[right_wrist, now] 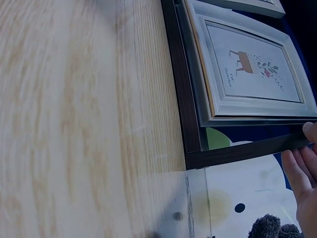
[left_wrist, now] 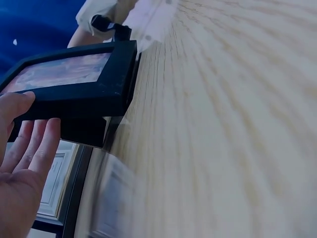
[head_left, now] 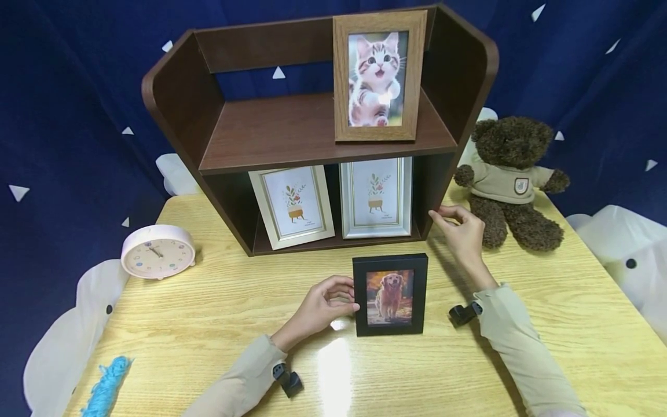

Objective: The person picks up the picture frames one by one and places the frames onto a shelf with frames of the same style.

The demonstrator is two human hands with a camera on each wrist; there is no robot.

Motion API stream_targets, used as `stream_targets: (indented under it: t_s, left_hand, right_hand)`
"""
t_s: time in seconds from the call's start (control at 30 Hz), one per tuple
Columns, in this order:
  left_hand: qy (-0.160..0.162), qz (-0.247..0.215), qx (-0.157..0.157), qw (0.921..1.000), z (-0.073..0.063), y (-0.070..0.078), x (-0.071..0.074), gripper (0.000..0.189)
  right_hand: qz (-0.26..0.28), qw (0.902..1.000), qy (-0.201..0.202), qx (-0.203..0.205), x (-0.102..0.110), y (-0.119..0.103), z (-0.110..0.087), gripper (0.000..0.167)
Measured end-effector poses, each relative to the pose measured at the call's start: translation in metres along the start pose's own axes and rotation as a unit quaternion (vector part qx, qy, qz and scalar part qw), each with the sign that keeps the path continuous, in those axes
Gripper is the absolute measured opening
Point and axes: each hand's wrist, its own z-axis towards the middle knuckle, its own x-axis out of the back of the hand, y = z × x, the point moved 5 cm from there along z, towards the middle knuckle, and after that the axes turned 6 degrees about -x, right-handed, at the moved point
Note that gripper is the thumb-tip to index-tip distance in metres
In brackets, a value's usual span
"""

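- While the left hand [head_left: 324,306] pinches the black photo frame [head_left: 389,296] at its left edge, thumb to the front and fingers behind, the right hand [head_left: 461,233] holds the front edge of the shelf unit's [head_left: 276,130] right side, thumb inside, fingers outside.
- The black frame, with a dog picture, stands on the worktop [head_left: 224,330], on the near side of the shelf unit and right of centre.
- It looks stiff and probably fairly light; its smooth border may slide a little under the fingertips, and any clear front is likely to smudge or crack.
- The border is the best hold: side edges between thumb and fingers, keeping off the picture. The left hand has just one side, so the frame could swivel.
- In the lower compartment, a cream frame [head_left: 271,214] leans at left and a silver frame [head_left: 348,202] stands at right; a wooden frame [head_left: 379,134] is above.
- A teddy bear [head_left: 513,185] sits to the right, beyond the right hand.
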Motion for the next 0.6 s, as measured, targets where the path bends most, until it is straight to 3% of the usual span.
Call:
stream_targets:
  t_s: [0.6]
  left_hand:
    - [0.005, 0.008, 0.001, 1.0000, -0.011, 0.005, 0.008, 0.041]
  right_hand:
    - [0.001, 1.0000, 0.006, 0.000, -0.001, 0.001, 0.000, 0.014]
